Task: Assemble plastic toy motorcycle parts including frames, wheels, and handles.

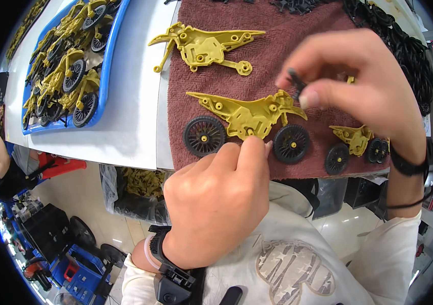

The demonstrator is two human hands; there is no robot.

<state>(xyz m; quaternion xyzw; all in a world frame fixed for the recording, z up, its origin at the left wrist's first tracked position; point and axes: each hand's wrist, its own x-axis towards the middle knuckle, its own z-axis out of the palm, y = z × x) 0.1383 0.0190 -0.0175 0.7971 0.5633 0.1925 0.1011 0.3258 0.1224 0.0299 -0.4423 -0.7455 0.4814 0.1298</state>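
A yellow plastic toy motorcycle half (247, 114) lies inner side up on a brown towel, a black spoked wheel (204, 136) at its left and another black wheel (291, 144) at its right. My left hand (221, 193) is closed at its lower edge, index finger against the yellow plastic; the fingertips are partly hidden. Over the right end, my right hand (354, 86) pinches a small black plastic part (295, 80) between thumb and fingers, somewhat blurred. Farther back lies another yellow half (206, 46), without wheels.
A blue tray (105, 76) at the left holds several yellow toy motorcycles with wheels. Black parts (405, 56) are heaped at the far right. A smaller yellow piece with wheels (354, 140) lies right on the towel (186, 96). Below the table edge stands a lined bin (140, 206) of yellow parts.
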